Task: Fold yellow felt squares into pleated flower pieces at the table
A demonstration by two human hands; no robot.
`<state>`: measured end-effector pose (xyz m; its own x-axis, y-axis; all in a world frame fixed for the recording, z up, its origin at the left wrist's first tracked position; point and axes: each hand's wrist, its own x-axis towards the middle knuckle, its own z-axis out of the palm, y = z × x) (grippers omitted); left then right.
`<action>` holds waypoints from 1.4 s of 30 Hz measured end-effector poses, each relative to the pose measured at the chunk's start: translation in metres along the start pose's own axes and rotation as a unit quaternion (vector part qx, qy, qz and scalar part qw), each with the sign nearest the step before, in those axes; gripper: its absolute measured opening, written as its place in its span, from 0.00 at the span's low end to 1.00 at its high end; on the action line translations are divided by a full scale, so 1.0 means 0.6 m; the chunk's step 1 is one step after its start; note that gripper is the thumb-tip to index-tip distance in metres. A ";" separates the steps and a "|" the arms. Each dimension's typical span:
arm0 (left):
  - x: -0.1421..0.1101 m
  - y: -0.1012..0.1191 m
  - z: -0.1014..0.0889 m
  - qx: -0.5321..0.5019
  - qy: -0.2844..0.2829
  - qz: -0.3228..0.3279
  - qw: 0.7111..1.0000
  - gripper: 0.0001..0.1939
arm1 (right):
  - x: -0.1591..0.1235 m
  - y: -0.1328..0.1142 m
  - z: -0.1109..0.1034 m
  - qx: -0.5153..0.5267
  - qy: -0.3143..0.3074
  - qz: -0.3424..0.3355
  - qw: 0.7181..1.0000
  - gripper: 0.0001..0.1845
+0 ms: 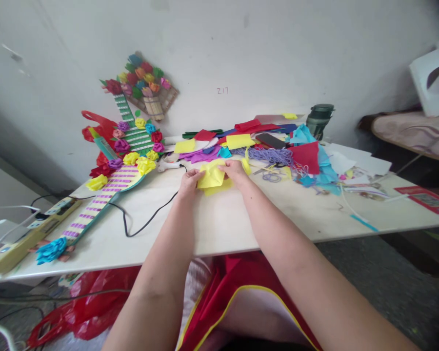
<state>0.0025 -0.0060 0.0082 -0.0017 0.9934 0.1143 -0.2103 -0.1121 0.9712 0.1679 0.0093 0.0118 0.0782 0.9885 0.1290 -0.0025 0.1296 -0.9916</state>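
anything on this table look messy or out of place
The purple yarn just past the right hand looks tangled, with loose loops on the table, and a blue strip lies apart near the front edge.

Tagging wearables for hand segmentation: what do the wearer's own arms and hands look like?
Left hand and right hand: both bare, no gloves. Left forearm and right forearm: no sleeves, watch, bracelet or cables visible; one small spot on the right forearm. Rings: none visible, fingers partly hidden. Also worn: red garment, yellow edging, over the lap.
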 end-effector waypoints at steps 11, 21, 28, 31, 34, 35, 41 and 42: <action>0.005 -0.008 -0.008 0.000 -0.033 0.004 0.999 0.20 | -0.009 -0.007 -0.007 0.003 -0.066 0.008 0.998 0.07; 0.003 -0.006 -0.010 0.046 -0.051 0.028 0.997 0.19 | -0.018 -0.021 -0.008 0.027 -0.073 0.021 0.997 0.03; 0.008 -0.009 -0.013 0.030 -0.058 0.026 0.997 0.15 | -0.019 -0.020 -0.008 0.053 -0.064 0.021 0.996 0.03; 0.009 -0.008 -0.012 0.010 -0.055 0.023 0.998 0.13 | -0.019 -0.019 -0.009 0.048 -0.069 0.021 0.996 0.02; 0.010 -0.008 -0.012 0.011 -0.050 0.026 0.998 0.11 | -0.021 -0.022 -0.009 0.046 -0.076 0.020 0.996 0.02; 0.010 -0.009 -0.012 0.013 -0.049 0.028 0.998 0.10 | -0.021 -0.023 -0.009 0.046 -0.079 0.020 0.996 0.02; 0.010 -0.006 -0.009 -0.002 -0.040 0.032 0.999 0.08 | -0.025 -0.027 -0.009 0.048 -0.081 0.011 0.995 0.08; 0.010 -0.005 -0.008 -0.007 -0.037 0.030 0.999 0.08 | -0.024 -0.027 -0.009 0.049 -0.079 0.011 0.996 0.09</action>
<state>-0.0016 0.0003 0.0048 0.0571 0.9805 0.1881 -0.2261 -0.1708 0.9590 0.1720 -0.0077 0.0257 -0.0805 0.9901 0.1147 -0.1010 0.1063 -0.9892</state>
